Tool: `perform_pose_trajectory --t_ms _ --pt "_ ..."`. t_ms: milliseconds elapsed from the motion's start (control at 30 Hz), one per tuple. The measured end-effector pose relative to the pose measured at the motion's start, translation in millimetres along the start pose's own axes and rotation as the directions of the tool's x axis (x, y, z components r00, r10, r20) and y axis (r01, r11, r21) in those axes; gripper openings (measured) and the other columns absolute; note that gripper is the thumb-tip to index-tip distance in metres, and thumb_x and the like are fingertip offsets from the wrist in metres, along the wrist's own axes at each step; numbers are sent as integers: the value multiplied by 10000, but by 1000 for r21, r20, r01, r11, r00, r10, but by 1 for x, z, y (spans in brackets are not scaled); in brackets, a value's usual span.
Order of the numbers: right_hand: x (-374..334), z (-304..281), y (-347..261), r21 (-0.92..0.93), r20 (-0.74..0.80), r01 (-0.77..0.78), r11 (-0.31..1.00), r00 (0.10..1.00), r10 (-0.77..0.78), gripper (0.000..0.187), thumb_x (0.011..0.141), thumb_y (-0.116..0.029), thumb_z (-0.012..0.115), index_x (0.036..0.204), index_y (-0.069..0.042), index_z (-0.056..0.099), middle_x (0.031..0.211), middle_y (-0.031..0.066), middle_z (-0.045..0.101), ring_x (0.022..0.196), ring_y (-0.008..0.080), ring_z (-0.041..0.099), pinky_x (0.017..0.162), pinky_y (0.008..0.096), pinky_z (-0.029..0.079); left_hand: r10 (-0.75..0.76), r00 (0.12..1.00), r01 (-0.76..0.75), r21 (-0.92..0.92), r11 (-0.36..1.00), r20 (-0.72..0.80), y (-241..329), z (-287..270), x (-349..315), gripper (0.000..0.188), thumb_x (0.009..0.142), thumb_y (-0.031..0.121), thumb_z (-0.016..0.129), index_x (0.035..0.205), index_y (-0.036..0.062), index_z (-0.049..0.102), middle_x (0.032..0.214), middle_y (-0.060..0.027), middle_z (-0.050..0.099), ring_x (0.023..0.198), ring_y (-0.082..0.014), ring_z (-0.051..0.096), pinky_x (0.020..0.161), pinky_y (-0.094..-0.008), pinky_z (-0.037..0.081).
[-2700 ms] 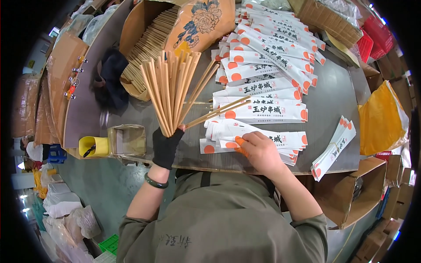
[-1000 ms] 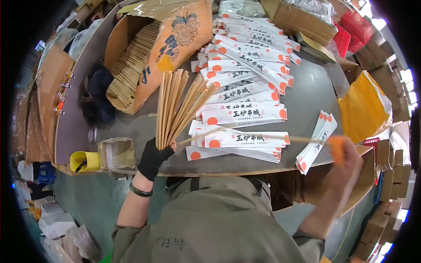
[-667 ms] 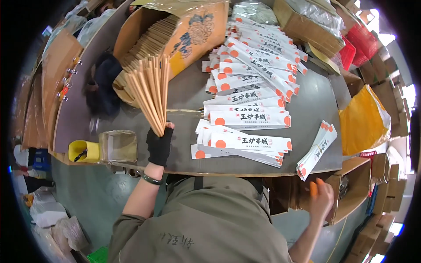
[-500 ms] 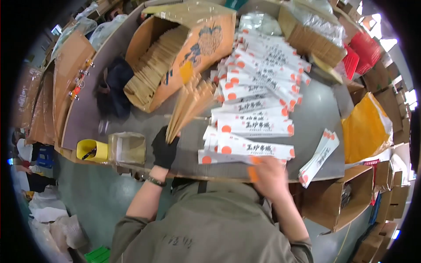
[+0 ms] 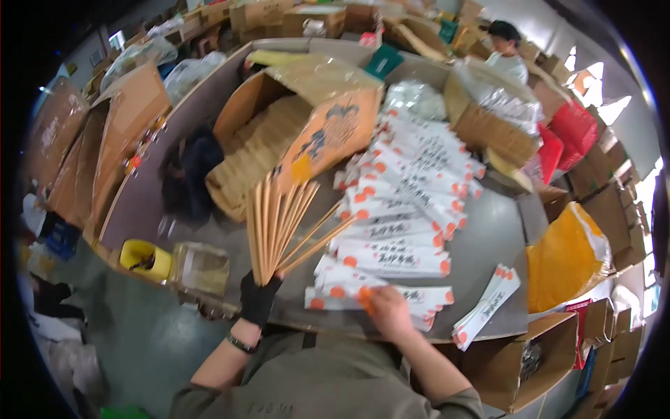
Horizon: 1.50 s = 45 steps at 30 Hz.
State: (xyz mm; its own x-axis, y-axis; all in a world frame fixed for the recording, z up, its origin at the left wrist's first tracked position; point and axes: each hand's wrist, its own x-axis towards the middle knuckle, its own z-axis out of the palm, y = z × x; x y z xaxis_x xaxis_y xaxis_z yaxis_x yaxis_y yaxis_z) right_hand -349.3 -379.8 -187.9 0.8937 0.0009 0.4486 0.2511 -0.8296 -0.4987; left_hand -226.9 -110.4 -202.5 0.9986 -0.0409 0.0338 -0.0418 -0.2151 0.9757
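Observation:
My left hand [image 5: 258,299], in a black fingerless glove, is closed round the lower ends of a bundle of wooden chopsticks [image 5: 273,223]. Their tops fan out, and a few lean far right toward the sleeves. My right hand [image 5: 389,311] has orange covers on its fingertips. Its fingers are curled together and pinch at a white paper sleeve [image 5: 419,296] in the nearest row; the fingertips are somewhat blurred. Behind it a long overlapping spread of printed sleeves with orange dots [image 5: 405,227] runs back over the grey table [image 5: 485,227].
An open carton [image 5: 342,133] of chopsticks lies tipped at the back left, beside dark cloth [image 5: 190,171]. A yellow cup [image 5: 145,260] and clear bin [image 5: 200,269] sit at the left edge. More sleeves [image 5: 487,307] lie right. A person [image 5: 508,56] is at the far right.
The chopsticks in my left hand have spread from a tight bundle into a wide fan. My right hand has moved left along the nearest sleeves. The view has tilted up, bringing a person into sight.

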Motion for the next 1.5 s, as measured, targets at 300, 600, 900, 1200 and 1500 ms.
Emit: perform_pose_trajectory --t_ms 300,600,900,1200,1500 --pt "57 -37 -5 531 201 -568 629 805 558 206 808 -109 775 771 -17 595 703 -22 561 615 53 448 566 235 387 -242 956 238 41 970 167 31 -27 4 222 824 149 738 963 -7 663 782 -24 666 723 -85 598 654 -256 488" --pt "67 -55 -13 493 282 -541 681 840 464 138 793 -61 770 772 -22 639 689 -15 555 639 68 478 554 254 390 -109 930 47 182 982 351 50 -51 15 228 771 156 753 897 -11 663 782 -59 672 703 -128 613 669 -286 503" --pt "73 -25 -30 -57 81 257 965 964 -252 63 774 -133 714 784 -82 680 823 49 627 774 227 609 666 347 493 6 943 3 -28 1000 332 49 5 14 261 809 186 763 969 -3 682 846 -105 711 769 -164 669 692 -317 524" --pt "74 -63 11 234 36 -336 912 941 337 361 871 -211 704 1188 -48 651 973 46 668 924 165 620 818 296 475 179 933 -217 94 972 311 59 21 17 209 800 151 750 949 19 688 829 -115 711 754 -203 687 697 -325 527" --pt "109 -106 -8 562 64 -461 687 852 520 141 906 -33 631 1025 32 670 863 -4 647 803 54 554 730 199 438 175 884 -252 127 959 433 68 26 3 200 801 176 745 916 20 694 811 -113 707 754 -217 688 692 -328 520"
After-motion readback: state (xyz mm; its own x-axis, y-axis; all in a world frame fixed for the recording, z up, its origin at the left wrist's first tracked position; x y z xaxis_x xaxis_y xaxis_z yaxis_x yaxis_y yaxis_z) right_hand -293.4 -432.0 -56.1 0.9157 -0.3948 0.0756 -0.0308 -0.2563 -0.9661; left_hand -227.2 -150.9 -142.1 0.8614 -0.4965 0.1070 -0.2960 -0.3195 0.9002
